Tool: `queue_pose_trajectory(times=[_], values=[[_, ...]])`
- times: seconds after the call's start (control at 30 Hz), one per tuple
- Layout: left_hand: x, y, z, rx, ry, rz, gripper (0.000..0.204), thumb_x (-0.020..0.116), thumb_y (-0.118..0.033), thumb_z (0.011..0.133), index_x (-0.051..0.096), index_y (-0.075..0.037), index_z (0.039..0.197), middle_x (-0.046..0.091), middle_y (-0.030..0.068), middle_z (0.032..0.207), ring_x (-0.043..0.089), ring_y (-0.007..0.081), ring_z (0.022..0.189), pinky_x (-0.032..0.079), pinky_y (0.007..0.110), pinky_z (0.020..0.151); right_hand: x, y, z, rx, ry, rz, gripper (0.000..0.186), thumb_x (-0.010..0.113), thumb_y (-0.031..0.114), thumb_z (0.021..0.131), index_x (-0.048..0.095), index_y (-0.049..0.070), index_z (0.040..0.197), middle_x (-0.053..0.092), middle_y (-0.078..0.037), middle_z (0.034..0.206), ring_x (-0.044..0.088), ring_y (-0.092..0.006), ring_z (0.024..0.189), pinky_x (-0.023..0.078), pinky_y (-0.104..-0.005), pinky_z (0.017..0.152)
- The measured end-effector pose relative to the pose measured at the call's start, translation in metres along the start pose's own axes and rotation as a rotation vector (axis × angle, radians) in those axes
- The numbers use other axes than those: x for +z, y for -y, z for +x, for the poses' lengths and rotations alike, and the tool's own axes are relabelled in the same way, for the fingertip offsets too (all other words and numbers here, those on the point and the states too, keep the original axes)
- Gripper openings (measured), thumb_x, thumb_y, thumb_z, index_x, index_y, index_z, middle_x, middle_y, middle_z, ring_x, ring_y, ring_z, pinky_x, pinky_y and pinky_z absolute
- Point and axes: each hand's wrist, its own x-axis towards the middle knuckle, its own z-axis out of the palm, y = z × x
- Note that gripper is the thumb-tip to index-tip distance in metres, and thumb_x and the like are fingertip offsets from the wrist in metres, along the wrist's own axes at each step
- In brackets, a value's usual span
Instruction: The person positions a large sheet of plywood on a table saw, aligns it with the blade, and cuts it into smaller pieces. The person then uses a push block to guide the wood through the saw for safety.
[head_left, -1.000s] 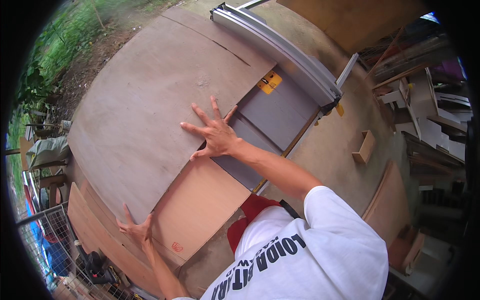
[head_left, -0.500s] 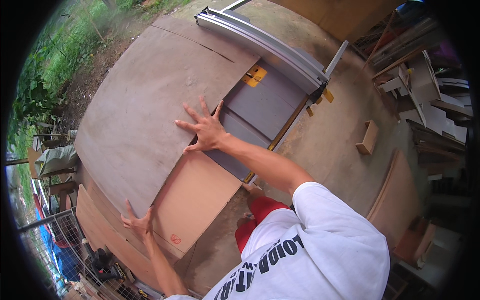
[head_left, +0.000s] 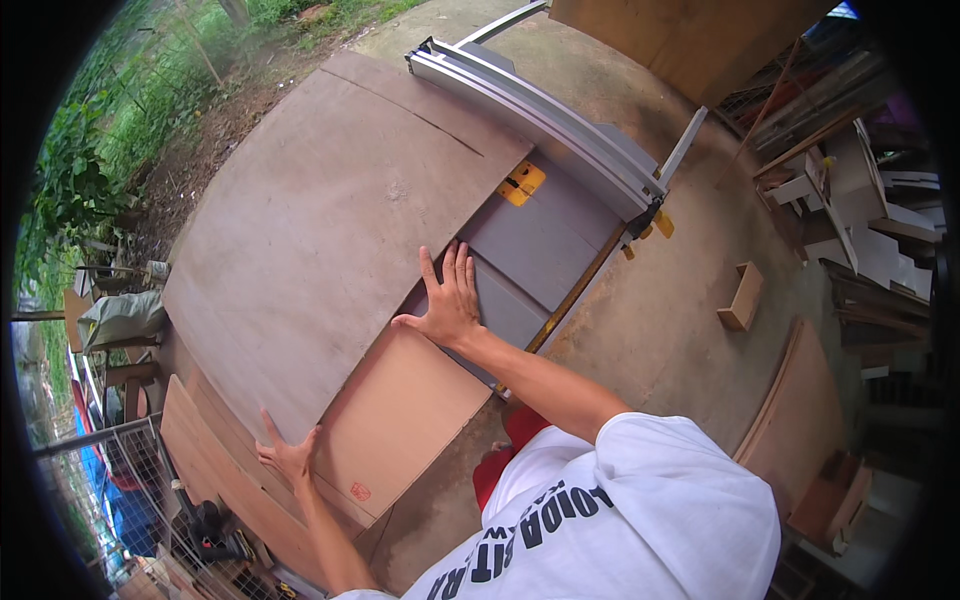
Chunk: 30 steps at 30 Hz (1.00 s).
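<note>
The left hand (head_left: 290,460) and right hand (head_left: 453,308), fingers extended, clasping nothing, meet the near edge of a broad grey-brown wooden sheet (head_left: 310,225), apparently steadying it across the flat grey table (head_left: 545,228) beside a long silver metal fence (head_left: 540,125).

Soft daylight; fisheye bend; black, blurred rim.

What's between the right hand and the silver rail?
Between right hand and rail, the head view shows grey tabletop and a yellow plate, alongside the board.
</note>
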Motion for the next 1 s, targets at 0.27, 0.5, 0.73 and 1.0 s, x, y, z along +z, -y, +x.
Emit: queue_pose_trajectory(times=[0.27, 0.5, 0.73, 1.0], values=[[0.007, -0.002, -0.002, -0.014, -0.079, -0.003, 0.127, 0.093, -0.072, 0.049, 0.04, -0.046, 0.162, 0.033, 0.0372, 0.151, 0.035, 0.0541, 0.136, 0.035, 0.065, 0.113, 0.008, 0.002, 0.007, -0.025, -0.042, -0.018, 0.131, 0.077, 0.079, 0.073, 0.028, 0.001, 0.165, 0.03, -0.048, 0.154, 0.021, -0.0621, 0.151, 0.02, -0.065, 0.125], [0.009, -0.006, 0.002, 0.021, -0.127, 0.009, 0.123, 0.093, -0.069, 0.051, 0.043, -0.044, 0.161, 0.037, 0.0354, 0.149, 0.04, 0.053, 0.132, 0.037, 0.063, 0.111, 0.008, 0.001, 0.009, -0.023, -0.027, -0.039, 0.13, 0.075, 0.08, 0.074, 0.028, 0.001, 0.165, 0.031, -0.05, 0.153, 0.021, -0.0635, 0.15, 0.02, -0.0654, 0.125], [0.007, -0.007, 0.0, -0.003, -0.103, 0.009, 0.122, 0.089, -0.075, 0.054, 0.04, -0.044, 0.162, 0.039, 0.0383, 0.148, 0.041, 0.0553, 0.132, 0.038, 0.064, 0.11, 0.009, 0.004, 0.01, -0.041, -0.025, -0.062, 0.13, 0.077, 0.078, 0.074, 0.026, 0.001, 0.166, 0.03, -0.05, 0.153, 0.021, -0.063, 0.151, 0.02, -0.0651, 0.125], [0.015, 0.002, 0.008, 0.028, -0.127, 0.022, 0.121, 0.092, -0.071, 0.056, 0.04, -0.044, 0.162, 0.034, 0.0406, 0.149, 0.036, 0.0553, 0.134, 0.033, 0.063, 0.113, 0.009, 0.003, 0.013, -0.05, -0.053, -0.039, 0.13, 0.073, 0.082, 0.075, 0.025, 0.004, 0.167, 0.026, -0.053, 0.153, 0.018, -0.0649, 0.151, 0.017, -0.0652, 0.126]])
